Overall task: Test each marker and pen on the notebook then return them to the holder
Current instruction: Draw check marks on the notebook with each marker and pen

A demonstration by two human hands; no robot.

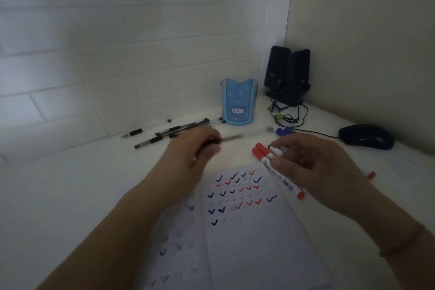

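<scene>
We log the open white notebook, ticked in blue, red and black, nearest at 6 o'clock. Right hand grasps a bundle of red-capped white markers over its top edge; left hand pinches a thin dark pen, blurred. Risk, in our judgement: the bundle may slip and mark the page. Loose black pens at 11 o'clock could roll. The blue translucent cat-print holder stands at 12 o'clock, apparently unfilled, with open desk before it; cables crowd 1 o'clock.
</scene>
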